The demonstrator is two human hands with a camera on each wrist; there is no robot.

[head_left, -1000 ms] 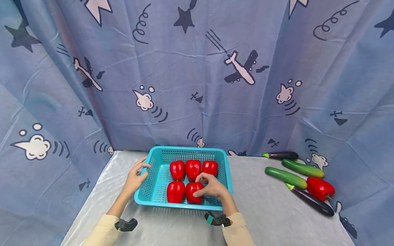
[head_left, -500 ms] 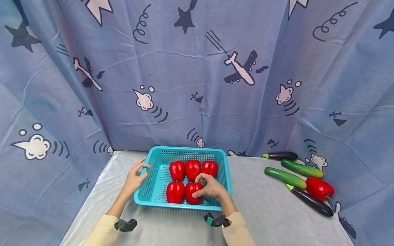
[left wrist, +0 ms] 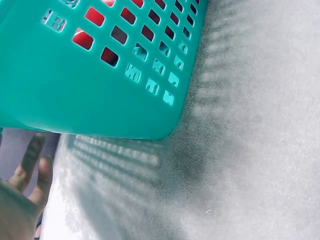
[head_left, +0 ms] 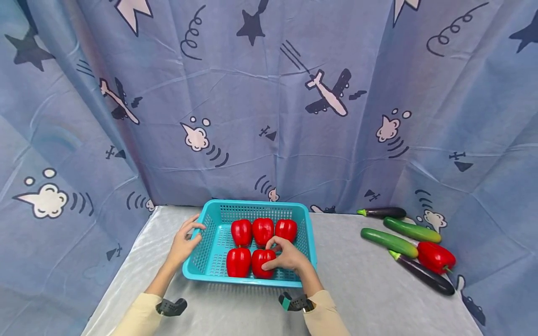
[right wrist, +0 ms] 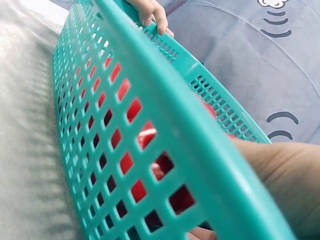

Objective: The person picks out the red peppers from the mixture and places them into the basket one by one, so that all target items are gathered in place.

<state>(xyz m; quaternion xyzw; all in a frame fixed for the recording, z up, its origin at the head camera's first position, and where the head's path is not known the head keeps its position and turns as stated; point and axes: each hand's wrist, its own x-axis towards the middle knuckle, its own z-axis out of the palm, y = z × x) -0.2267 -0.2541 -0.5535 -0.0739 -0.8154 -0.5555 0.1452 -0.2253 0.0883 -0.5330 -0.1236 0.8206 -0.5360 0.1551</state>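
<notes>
My right hand (head_left: 289,256) reaches over the front right of the turquoise basket (head_left: 215,279). It grips a red bell pepper (head_left: 259,265) in the front row, thumb on the near side and curled fingers at the top. Left of that pepper stands a second bell pepper (head_left: 238,262), and a row of three more (head_left: 263,232) sits behind. At the basket's left rim is my left hand (head_left: 183,243), its spread fingertips resting on the edge. The right wrist view shows those fingers (right wrist: 159,17) over the rim, while the basket wall hides most of the held pepper there.
On the right of the table (head_left: 340,261) lie an eggplant (head_left: 384,213) at the back, two cucumbers (head_left: 388,241), another red bell pepper (head_left: 437,257) and a second eggplant (head_left: 424,275). A patterned blue curtain (head_left: 235,158) hangs behind the basket and along both sides.
</notes>
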